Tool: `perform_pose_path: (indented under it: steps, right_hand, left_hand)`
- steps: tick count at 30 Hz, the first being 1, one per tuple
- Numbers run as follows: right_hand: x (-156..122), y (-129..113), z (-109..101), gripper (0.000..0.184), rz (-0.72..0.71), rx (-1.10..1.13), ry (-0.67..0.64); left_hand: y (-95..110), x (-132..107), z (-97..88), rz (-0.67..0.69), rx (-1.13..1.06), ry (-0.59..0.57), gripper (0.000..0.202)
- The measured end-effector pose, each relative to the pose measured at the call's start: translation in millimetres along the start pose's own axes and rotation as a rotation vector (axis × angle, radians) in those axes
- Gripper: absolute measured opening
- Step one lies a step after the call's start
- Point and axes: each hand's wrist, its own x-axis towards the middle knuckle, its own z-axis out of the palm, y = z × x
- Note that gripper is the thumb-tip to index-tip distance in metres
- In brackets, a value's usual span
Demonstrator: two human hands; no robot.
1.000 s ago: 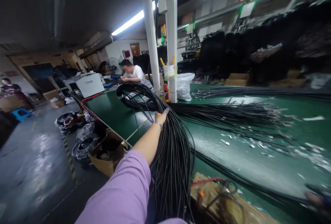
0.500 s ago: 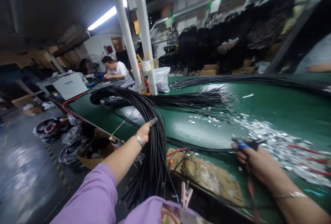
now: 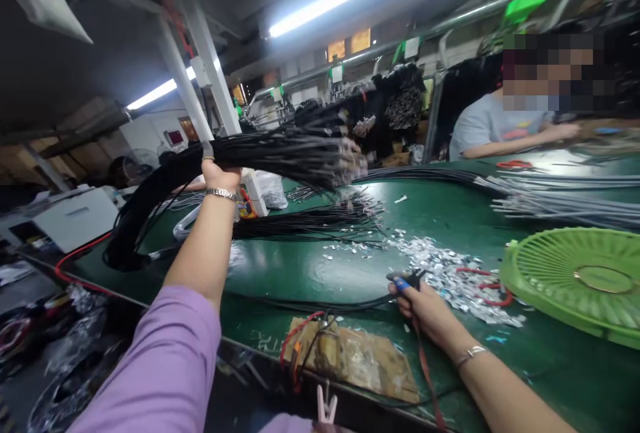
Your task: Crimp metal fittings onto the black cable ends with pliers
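A thick bundle of black cables [image 3: 280, 149] is hanging in the air in the upper middle of the frame, its cut ends fanning out toward the centre and its long tail drooping down to the left edge of the green table [image 3: 310, 273]. The left hand [image 3: 217, 173] is clamping around this bundle from below, fingers wrapped tight, with a metal watch [image 3: 221, 193] showing on the wrist and a lilac sleeve [image 3: 165, 359] running down to the lower left. The right hand [image 3: 425, 306] is resting on the table at lower centre, well apart from the left, and is closing around a blue-handled tool [image 3: 403, 281] whose tip is pointing left. A thin bracelet [image 3: 470, 353] is sitting on that wrist.

Just under the raised bundle, a second sheaf of black cables [image 3: 310, 223] is lying flat on the table. A drift of silvery scraps [image 3: 440, 273] is spreading beside the right hand, with a red wire loop [image 3: 483, 286] lying in it. At the near table edge a brown crumpled sheet [image 3: 350, 356] is lying with red and black wires over its left end. A green fan grille [image 3: 575, 279] is lying at the right, and grey cables [image 3: 560, 199] are stretching across behind it. In the upper right, another person in a light shirt [image 3: 487, 129] is leaning on the far side of the table. A white box [image 3: 75, 219] is standing at the left edge of the frame
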Motion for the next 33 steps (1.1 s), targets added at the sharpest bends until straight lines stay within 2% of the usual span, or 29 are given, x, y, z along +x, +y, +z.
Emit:
perform_pose_path:
  steps: [2, 3, 5, 7, 10, 11, 13, 15, 18, 19, 21, 22, 23, 25, 27, 28, 30, 33]
  right_hand:
    - [0, -1, 1, 0.034, -0.005, 0.039, 0.015]
    - [-1, -2, 2, 0.034, -0.010, 0.058, 0.017]
    - [-1, -4, 3, 0.035, -0.018, 0.088, 0.013]
    - [-2, -5, 3, 0.035, -0.022, 0.110, 0.012]
    - [0, -5, 2, 0.033, -0.024, 0.135, 0.018]
    - [0, -5, 2, 0.033, -0.025, 0.139, 0.019]
    - [2, -3, 0, 0.031, -0.024, 0.139, 0.020]
    - [3, -2, -1, 0.029, -0.020, 0.136, 0.025]
    - [4, 0, -2, 0.030, -0.012, 0.134, 0.031]
    - [4, 0, -2, 0.030, -0.011, 0.134, 0.031]
    - [4, -1, -2, 0.031, -0.013, 0.134, 0.029]
    - [3, -1, -2, 0.031, -0.016, 0.132, 0.030]
    - [3, -1, -2, 0.030, -0.018, 0.129, 0.032]
    - [2, -2, -2, 0.029, -0.014, 0.118, 0.028]
    - [1, -2, -3, 0.029, 0.001, 0.097, 0.019]
    - [1, -1, -4, 0.031, 0.011, 0.085, 0.014]
    - [0, -1, -6, 0.033, 0.025, 0.062, 0.009]
    - [-1, -3, -8, 0.034, 0.026, 0.045, 0.009]
  left_hand:
    - [-22, 10, -0.5, -0.071, 0.080, 0.039, 0.049]
    - [-38, 6, -6.9, -0.187, 0.201, 0.082, 0.051]
    - [-76, -15, -29.2, -0.621, 0.546, 0.093, 0.060]
    - [-113, -47, -56.7, -0.814, 0.639, 0.053, 0.067]
    - [-149, -92, -87.9, -0.978, 0.667, -0.038, 0.071]
    - [-154, -103, -93.4, -1.030, 0.659, -0.102, 0.069]
    - [-153, -118, -98.5, -1.099, 0.637, -0.314, 0.064]
    - [-137, -129, -101.3, -1.041, 0.652, -0.491, 0.059]
    - [-93, -146, -116.6, -0.657, 0.871, -0.608, 0.053]
    - [-76, -153, -127.2, -0.461, 1.020, -0.606, 0.052]
    - [-42, -168, -157.5, -0.041, 1.397, -0.519, 0.048]
    - [-27, -176, -175.9, 0.124, 1.580, -0.460, 0.049]
    - [-15, -182, -195.4, 0.229, 1.746, -0.405, 0.052]
    - [0, -192, -232.5, 0.281, 2.018, -0.254, 0.060]
    - [4, -196, -260.0, 0.199, 2.203, -0.147, 0.067]
    - [3, -195, -268.8, 0.127, 2.262, -0.131, 0.067]
    - [-2, -188, -277.2, 0.015, 2.330, -0.128, 0.063]
    - [-10, -168, -276.1, -0.088, 2.390, -0.182, 0.061]
